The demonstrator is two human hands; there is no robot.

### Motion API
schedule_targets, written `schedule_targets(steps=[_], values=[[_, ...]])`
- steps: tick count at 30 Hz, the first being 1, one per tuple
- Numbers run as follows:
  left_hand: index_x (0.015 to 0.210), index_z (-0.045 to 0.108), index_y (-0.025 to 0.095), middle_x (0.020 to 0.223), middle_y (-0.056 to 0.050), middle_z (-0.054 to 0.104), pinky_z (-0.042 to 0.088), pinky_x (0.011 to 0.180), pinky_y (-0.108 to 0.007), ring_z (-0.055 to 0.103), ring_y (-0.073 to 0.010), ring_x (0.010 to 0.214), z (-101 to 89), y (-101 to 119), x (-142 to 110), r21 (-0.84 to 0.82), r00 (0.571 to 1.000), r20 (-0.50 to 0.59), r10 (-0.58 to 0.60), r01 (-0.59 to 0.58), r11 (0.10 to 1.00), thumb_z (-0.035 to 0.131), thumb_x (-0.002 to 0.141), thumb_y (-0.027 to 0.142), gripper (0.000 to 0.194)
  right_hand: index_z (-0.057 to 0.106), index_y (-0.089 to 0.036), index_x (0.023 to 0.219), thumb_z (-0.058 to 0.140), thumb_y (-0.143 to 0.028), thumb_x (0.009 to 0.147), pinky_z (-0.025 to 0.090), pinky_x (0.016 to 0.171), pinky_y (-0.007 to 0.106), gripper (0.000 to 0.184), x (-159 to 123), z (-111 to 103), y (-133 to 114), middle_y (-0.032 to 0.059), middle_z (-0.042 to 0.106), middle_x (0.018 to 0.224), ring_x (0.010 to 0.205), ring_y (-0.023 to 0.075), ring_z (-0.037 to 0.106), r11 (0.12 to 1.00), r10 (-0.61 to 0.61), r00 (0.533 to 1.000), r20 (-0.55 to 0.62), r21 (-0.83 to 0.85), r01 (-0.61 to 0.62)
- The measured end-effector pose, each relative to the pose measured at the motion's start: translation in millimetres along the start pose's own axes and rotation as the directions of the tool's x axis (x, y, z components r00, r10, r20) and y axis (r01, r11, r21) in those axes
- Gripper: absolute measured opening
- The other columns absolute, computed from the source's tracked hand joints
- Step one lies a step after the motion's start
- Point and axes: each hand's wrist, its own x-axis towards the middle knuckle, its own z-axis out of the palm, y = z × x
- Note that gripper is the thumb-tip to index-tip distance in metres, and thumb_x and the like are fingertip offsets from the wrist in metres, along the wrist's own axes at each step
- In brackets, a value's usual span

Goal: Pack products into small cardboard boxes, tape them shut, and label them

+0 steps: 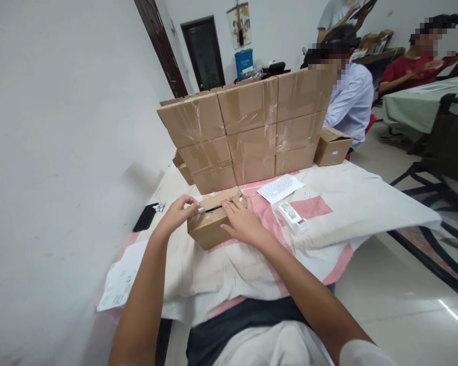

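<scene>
A small brown cardboard box (209, 231) sits on the cloth in front of me, its top flaps meeting with a narrow dark gap between them. At the box's left end, my left hand (178, 214) pinches what looks like a shiny strip of clear tape (201, 209). My right hand (241, 217) lies over the right part of the top, fingers stretched out and pressing on the flaps. To the right of the box stands a white tape dispenser (292, 218).
Behind the box rises a wall of stacked, taped cartons (250, 134). A white sheet of printed labels (280, 188) lies near the dispenser. A black phone (145, 217) and papers (120, 279) lie at left. An opened carton (333, 147) stands right; people sit beyond.
</scene>
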Motion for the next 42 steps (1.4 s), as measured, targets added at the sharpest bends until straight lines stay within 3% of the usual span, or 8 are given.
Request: schedule_targets(steps=[5,9,12,18,23,32,37,42], values=[[0.085,0.063,0.021,0.105,-0.006,0.07,0.047,0.099,-0.037,0.063,-0.0248,0.106,-21.0,-3,-10,-0.105,0.999,-0.032,-0.019,0.015,0.994,0.064,0.081,0.056,0.035,0.036,-0.012,0.16,0.056,-0.042,0.1,0.017,0.124,0.071,0.07,-2,0,1,0.019,0.043,0.162,0.154,0.0374,0.035,0.999,-0.008,1.0,0.001,0.031,0.008],[0.079,0.061,0.022,0.111,-0.007,0.069,0.049,0.099,-0.037,0.063,-0.025,0.112,-27.0,-1,-23,-0.243,0.994,0.109,-0.009,0.035,0.969,0.074,0.077,0.05,0.031,0.036,-0.009,0.16,0.055,-0.041,0.1,0.017,0.123,0.071,0.071,-1,3,2,0.0204,0.045,0.161,0.152,0.0375,0.037,0.999,-0.01,1.0,-0.016,0.036,0.011],[0.08,0.06,0.022,0.114,-0.007,0.068,0.052,0.095,-0.039,0.064,-0.0264,0.11,-25.8,-2,-26,-0.216,0.986,0.163,-0.02,0.055,0.975,0.075,0.073,0.048,0.031,0.034,-0.008,0.16,0.055,-0.041,0.099,0.017,0.123,0.07,0.073,-1,3,2,0.022,0.045,0.161,0.153,0.0376,0.036,0.999,-0.004,1.0,-0.026,0.032,0.004],[0.087,0.063,0.022,0.135,-0.011,0.057,0.043,0.114,-0.05,0.055,-0.0325,0.131,-16.9,-20,-20,0.001,0.995,0.095,-0.021,0.021,1.0,0.074,0.071,0.054,0.037,0.032,-0.009,0.161,0.055,-0.041,0.099,0.016,0.124,0.069,0.074,-3,3,2,0.0213,0.045,0.161,0.154,0.0369,0.035,0.999,-0.011,0.999,-0.032,0.031,0.012],[0.092,0.061,0.023,0.147,-0.011,0.044,0.033,0.123,-0.051,0.041,-0.0338,0.145,-8.0,-36,-15,0.148,0.998,0.063,0.019,-0.028,0.989,0.076,0.068,0.06,0.046,0.034,-0.009,0.16,0.056,-0.041,0.099,0.017,0.123,0.068,0.073,-3,5,3,0.0212,0.047,0.16,0.153,0.0362,0.036,0.999,-0.012,0.999,-0.049,0.035,0.014],[0.092,0.062,0.023,0.151,-0.014,0.041,0.031,0.123,-0.051,0.035,-0.0334,0.15,-2.0,-49,-13,0.077,1.0,0.012,0.01,-0.011,0.997,0.075,0.071,0.057,0.042,0.034,-0.008,0.16,0.055,-0.041,0.099,0.013,0.125,0.067,0.073,-2,8,5,0.0202,0.049,0.159,0.152,0.0365,0.037,0.999,-0.02,0.998,-0.059,0.043,0.023],[0.085,0.06,0.022,0.147,-0.013,0.048,0.038,0.117,-0.05,0.042,-0.0303,0.145,4.7,-48,-9,0.0,1.0,-0.008,0.019,-0.019,1.0,0.064,0.082,0.057,0.035,0.033,-0.008,0.16,0.054,-0.041,0.1,0.013,0.125,0.067,0.072,-2,7,6,0.0201,0.05,0.158,0.151,0.0367,0.037,0.999,-0.022,0.998,-0.051,0.047,0.024],[0.083,0.06,0.021,0.144,-0.012,0.051,0.041,0.114,-0.047,0.045,-0.0293,0.142,11.3,-51,-4,-0.044,0.999,-0.024,0.026,-0.027,0.999,0.063,0.083,0.055,0.033,0.035,-0.008,0.159,0.055,-0.04,0.099,0.014,0.124,0.067,0.071,-2,7,5,0.0203,0.049,0.158,0.151,0.0368,0.037,0.999,-0.025,0.998,-0.052,0.046,0.028]])
